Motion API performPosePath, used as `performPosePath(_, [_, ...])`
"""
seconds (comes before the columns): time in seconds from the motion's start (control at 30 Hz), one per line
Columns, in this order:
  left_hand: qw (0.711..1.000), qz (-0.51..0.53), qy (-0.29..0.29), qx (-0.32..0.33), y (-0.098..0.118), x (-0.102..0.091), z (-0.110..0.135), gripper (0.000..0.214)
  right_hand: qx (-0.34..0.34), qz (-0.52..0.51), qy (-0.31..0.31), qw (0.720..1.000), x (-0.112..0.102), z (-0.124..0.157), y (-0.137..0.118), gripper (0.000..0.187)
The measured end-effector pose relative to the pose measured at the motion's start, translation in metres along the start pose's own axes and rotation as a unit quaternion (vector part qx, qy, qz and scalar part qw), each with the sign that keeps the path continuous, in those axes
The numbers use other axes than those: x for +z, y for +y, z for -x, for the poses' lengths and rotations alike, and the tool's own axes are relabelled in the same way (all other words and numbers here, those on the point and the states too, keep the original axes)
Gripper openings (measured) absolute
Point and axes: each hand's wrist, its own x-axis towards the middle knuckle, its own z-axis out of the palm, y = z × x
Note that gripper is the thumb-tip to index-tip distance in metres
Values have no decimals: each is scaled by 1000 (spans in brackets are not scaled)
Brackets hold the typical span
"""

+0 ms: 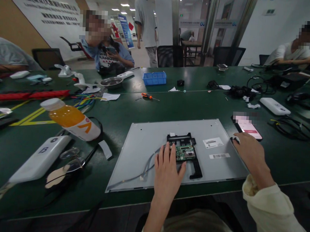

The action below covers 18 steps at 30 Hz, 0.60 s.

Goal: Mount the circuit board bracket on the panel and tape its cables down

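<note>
A flat grey display panel (pixel 138 146) lies back side up on the table in front of me. On its middle sit a black plastic bracket (pixel 197 169) and a green circuit board (pixel 188 153). My left hand (pixel 166 167) rests over the board's left part, fingers stretched out and thumb apart. From under those fingers a grey cable (pixel 146 170) runs to the panel's lower left corner. At the panel's right edge, my right hand (pixel 249 152) is closed, with a small dark bit at its fingertips that I cannot make out. Just beyond it lies a lit phone (pixel 248 126).
An orange drink bottle (pixel 74 121), a white power bank (pixel 41 159) and glasses (pixel 76 162) lie on the left. Farther back are a screwdriver (pixel 149 96), a blue basket (pixel 154 79) and a metal bowl (pixel 111 82). Cables (pixel 293 129) lie right. Several people are around the table.
</note>
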Motion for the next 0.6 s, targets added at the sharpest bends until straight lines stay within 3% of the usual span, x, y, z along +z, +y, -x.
performPosePath(0.33, [1000,1,-6,2,3,-1,3,59,52,40,-11,998,-3,-4,0,31])
performPosePath(0.47, [1000,0,-2,4,2,-2,3,59,63,33,-9,997,-15,0,-2,33])
performPosePath(0.6, [1000,2,-1,7,3,-3,3,58,46,26,43,998,-34,16,-18,31])
